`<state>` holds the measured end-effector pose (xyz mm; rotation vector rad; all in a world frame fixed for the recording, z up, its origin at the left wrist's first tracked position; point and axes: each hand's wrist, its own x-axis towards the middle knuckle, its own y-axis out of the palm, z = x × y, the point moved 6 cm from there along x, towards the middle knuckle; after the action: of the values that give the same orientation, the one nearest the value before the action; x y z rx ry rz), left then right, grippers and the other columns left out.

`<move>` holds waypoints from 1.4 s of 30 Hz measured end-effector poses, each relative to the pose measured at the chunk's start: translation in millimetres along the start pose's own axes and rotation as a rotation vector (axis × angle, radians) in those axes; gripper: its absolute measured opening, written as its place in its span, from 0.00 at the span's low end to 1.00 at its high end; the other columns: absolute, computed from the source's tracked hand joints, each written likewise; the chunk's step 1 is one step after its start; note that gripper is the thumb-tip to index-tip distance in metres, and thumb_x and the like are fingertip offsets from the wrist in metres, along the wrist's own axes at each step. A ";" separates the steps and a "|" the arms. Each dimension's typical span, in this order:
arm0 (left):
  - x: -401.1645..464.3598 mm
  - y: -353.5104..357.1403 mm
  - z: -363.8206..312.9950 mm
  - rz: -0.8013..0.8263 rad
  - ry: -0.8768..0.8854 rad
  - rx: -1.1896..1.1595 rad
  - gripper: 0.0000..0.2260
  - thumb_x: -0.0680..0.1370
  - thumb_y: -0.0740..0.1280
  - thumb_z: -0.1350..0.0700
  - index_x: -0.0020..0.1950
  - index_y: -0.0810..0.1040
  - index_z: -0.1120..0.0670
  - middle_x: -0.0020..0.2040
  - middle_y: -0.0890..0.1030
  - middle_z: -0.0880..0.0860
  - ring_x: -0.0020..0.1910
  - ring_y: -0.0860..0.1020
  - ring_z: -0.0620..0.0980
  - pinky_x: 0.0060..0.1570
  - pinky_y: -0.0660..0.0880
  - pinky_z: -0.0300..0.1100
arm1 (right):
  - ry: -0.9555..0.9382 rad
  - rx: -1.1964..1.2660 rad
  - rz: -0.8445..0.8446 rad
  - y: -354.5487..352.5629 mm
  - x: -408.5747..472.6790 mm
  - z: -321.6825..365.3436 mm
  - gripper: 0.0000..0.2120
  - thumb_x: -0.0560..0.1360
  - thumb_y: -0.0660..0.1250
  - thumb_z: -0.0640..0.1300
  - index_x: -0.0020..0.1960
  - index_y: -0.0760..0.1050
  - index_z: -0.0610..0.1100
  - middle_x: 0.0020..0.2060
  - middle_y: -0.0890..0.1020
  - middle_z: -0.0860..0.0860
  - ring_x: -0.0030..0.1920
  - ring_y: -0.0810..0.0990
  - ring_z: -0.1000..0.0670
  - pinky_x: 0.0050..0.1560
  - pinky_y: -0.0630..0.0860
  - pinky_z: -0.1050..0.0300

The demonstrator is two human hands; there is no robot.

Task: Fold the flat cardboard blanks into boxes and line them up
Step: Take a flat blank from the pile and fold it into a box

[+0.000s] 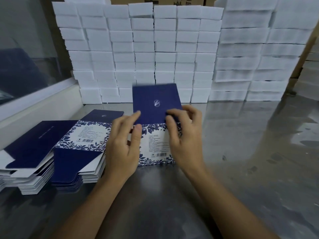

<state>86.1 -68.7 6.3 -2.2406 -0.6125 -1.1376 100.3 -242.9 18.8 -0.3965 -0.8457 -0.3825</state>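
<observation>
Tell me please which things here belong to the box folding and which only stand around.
For the job:
- blue and white flowered cardboard box being folded, held by left hand and right hand
- stack of flat blue and white cardboard blanks

Only standing around:
- wall of white foam blocks
- brown cardboard cartons
- grey metal table

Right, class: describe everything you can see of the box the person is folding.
The box looks like printed cardboard. Its near panel is white with small text, a barcode and a blue leaf border; its dark blue flap, bearing a small white emblem, stands tilted up. It rests on the shiny grey table beside the stack of blanks. The left hand and right hand hold it, fingers on the flap.
</observation>
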 end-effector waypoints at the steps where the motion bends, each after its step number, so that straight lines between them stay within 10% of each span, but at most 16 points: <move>1: -0.5 1.5 -1.6 0.010 0.019 0.031 0.17 0.83 0.57 0.51 0.68 0.75 0.54 0.59 0.75 0.53 0.53 0.72 0.38 0.52 0.67 0.24 | -0.044 -0.095 -0.001 2.7 -2.0 3.9 0.11 0.81 0.63 0.47 0.59 0.80 0.46 0.63 0.72 0.47 0.62 0.74 0.47 0.60 0.75 0.43; 18: -5.7 9.5 -7.1 -0.061 0.001 0.124 0.16 0.83 0.56 0.53 0.62 0.77 0.58 0.61 0.76 0.56 0.56 0.74 0.48 0.47 0.71 0.40 | -0.121 -0.358 0.095 28.9 -11.8 31.4 0.07 0.79 0.65 0.46 0.52 0.82 0.54 0.59 0.78 0.53 0.62 0.74 0.47 0.58 0.68 0.37; 30: -3.7 7.9 4.2 -0.026 -0.093 0.075 0.14 0.83 0.56 0.54 0.64 0.74 0.55 0.62 0.77 0.49 0.57 0.76 0.46 0.52 0.61 0.20 | -0.037 -0.109 0.022 18.9 -7.9 3.4 0.07 0.77 0.69 0.43 0.53 0.83 0.44 0.64 0.72 0.42 0.64 0.72 0.43 0.60 0.73 0.42; 37: -4.4 10.8 12.4 -0.006 -0.158 0.059 0.15 0.83 0.55 0.49 0.67 0.72 0.49 0.63 0.77 0.45 0.52 0.73 0.36 0.46 0.63 0.29 | 0.056 0.022 0.037 13.4 -9.9 -7.9 0.10 0.81 0.64 0.44 0.60 0.77 0.43 0.65 0.70 0.47 0.61 0.72 0.63 0.60 0.68 0.71; 42: -5.7 11.9 15.2 0.013 -0.152 0.069 0.15 0.83 0.54 0.48 0.68 0.70 0.47 0.63 0.77 0.46 0.52 0.75 0.41 0.44 0.63 0.32 | 0.109 0.090 0.053 12.8 -3.8 -13.8 0.06 0.81 0.64 0.37 0.57 0.78 0.41 0.58 0.73 0.44 0.54 0.73 0.65 0.56 0.69 0.73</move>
<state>99.1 -68.6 -9.1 -2.2822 -0.6863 -0.9320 112.9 -237.9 5.2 -0.3111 -0.7416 -0.3124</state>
